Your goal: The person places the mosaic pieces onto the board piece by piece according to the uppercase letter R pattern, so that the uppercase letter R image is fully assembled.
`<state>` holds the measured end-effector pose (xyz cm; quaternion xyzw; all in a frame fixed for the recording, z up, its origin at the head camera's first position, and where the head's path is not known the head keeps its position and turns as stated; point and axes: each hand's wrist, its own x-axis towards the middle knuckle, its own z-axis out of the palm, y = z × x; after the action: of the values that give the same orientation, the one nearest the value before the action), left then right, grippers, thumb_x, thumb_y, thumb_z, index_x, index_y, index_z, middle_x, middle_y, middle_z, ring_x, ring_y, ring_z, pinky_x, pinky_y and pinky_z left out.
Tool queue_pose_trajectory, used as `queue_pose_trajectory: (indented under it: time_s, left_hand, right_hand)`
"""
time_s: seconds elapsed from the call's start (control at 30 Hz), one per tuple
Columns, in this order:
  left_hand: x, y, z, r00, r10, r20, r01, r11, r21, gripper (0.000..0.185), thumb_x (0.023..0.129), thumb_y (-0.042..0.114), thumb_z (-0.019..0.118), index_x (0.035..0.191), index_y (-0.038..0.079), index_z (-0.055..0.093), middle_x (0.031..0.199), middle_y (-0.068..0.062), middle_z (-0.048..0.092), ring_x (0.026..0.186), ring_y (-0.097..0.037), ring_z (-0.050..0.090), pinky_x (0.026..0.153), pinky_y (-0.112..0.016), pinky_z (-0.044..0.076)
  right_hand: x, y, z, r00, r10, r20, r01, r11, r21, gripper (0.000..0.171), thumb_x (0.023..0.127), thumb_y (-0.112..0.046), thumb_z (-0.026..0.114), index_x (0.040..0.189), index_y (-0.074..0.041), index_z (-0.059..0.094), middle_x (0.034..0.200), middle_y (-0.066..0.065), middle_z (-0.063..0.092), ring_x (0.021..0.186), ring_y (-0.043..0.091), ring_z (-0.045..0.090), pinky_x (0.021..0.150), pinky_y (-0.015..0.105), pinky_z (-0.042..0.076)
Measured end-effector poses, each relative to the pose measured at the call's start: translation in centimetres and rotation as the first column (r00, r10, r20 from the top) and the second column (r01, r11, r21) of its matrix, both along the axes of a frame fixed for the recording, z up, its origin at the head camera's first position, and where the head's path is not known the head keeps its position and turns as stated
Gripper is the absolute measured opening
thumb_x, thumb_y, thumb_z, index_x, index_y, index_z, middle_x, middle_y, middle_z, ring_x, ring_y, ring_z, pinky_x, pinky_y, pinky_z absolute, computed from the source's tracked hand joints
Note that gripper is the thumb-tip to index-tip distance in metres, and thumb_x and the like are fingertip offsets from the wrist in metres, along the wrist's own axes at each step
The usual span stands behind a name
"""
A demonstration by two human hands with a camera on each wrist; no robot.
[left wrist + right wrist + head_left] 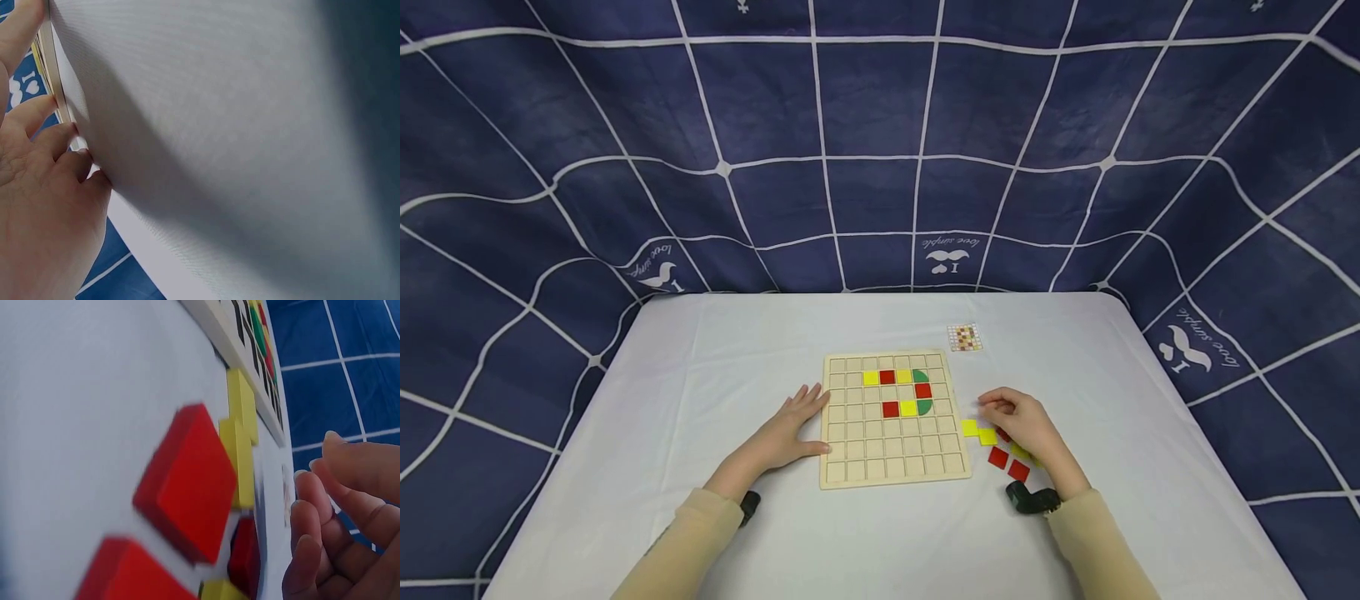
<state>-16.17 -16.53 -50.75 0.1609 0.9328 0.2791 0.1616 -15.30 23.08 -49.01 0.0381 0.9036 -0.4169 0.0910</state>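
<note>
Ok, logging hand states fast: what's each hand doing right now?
Left hand: open, flat fingers against the wooden board edge.
Right hand: curled above the loose tiles, holding nothing visible.

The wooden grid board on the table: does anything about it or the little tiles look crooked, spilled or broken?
Nothing stands out. The board lies flat and square on the table, steadied by the left hand. Its colored tiles sit neatly in cells. The loose tiles beside the right hand are scattered at angles, but none looks damaged.
</note>
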Motion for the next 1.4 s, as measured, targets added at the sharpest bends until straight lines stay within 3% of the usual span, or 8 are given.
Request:
queue_pose_trajectory:
  time_s: [0.53, 0.8, 1.0, 1.23, 1.4]
  left_hand:
    - [0.0, 0.2, 0.3, 1.000, 0.004, 0.011, -0.004, 1.000, 0.005, 0.094, 0.079, 0.037, 0.080, 0.154, 0.008, 0.032, 0.164, -0.013, 0.017, 0.153, -0.035, 0.007, 0.123, -0.056, 0.013]
    - [-0.1, 0.2, 0.3, 1.000, 0.005, 0.013, -0.005, 1.000, -0.001, 0.093, 0.080, 0.036, 0.080, 0.154, 0.008, 0.032, 0.165, -0.012, 0.017, 0.153, -0.035, 0.006, 0.123, -0.057, 0.014]
    - [-0.1, 0.2, 0.2, 1.000, 0.014, 0.009, -0.014, 1.000, -0.007, 0.095, 0.078, 0.039, 0.080, 0.154, 0.009, 0.033, 0.164, -0.013, 0.017, 0.153, -0.036, 0.007, 0.122, -0.059, 0.015]
    - [-0.1, 0.1, 0.2, 1.000, 0.023, 0.012, -0.023, 1.000, -0.017, 0.096, 0.077, 0.040, 0.080, 0.154, 0.010, 0.033, 0.164, -0.013, 0.017, 0.153, -0.036, 0.007, 0.121, -0.059, 0.015]
    - [-0.1, 0.3, 0.1, 1.000, 0.015, 0.028, -0.015, 1.000, -0.016, 0.095, 0.078, 0.039, 0.080, 0.155, 0.011, 0.031, 0.165, -0.012, 0.015, 0.154, -0.034, 0.005, 0.123, -0.056, 0.013]
  right_hand:
    - [1.4, 3.6, -0.6, 0.998, -0.055, -0.030, 0.058, 0.994, 0.094, 0.025, 0.090, -0.019, 0.071, 0.111, -0.006, 0.069, 0.098, 0.007, 0.068, 0.081, 0.018, 0.056, 0.065, 0.021, 0.048]
    - [3.0, 4.4, -0.4, 1.000, 0.005, 0.017, -0.007, 0.990, 0.143, 0.023, 0.084, -0.024, 0.079, 0.099, -0.010, 0.070, 0.084, 0.001, 0.064, 0.077, 0.016, 0.054, 0.065, 0.024, 0.044]
    - [3.9, 4.4, -0.1, 0.999, 0.049, 0.020, -0.051, 0.983, 0.175, 0.023, 0.079, -0.014, 0.081, 0.099, -0.009, 0.069, 0.085, 0.001, 0.060, 0.080, 0.017, 0.052, 0.066, 0.024, 0.044]
    - [4.0, 3.6, 0.0, 0.998, 0.064, 0.018, -0.066, 0.969, 0.237, 0.023, 0.078, -0.010, 0.081, 0.098, -0.007, 0.069, 0.084, 0.003, 0.059, 0.078, 0.017, 0.052, 0.067, 0.025, 0.045]
    - [3.9, 3.4, 0.1, 0.997, 0.071, 0.015, -0.072, 0.971, 0.227, 0.021, 0.078, -0.009, 0.081, 0.094, -0.009, 0.068, 0.081, 0.002, 0.058, 0.075, 0.016, 0.051, 0.065, 0.025, 0.045]
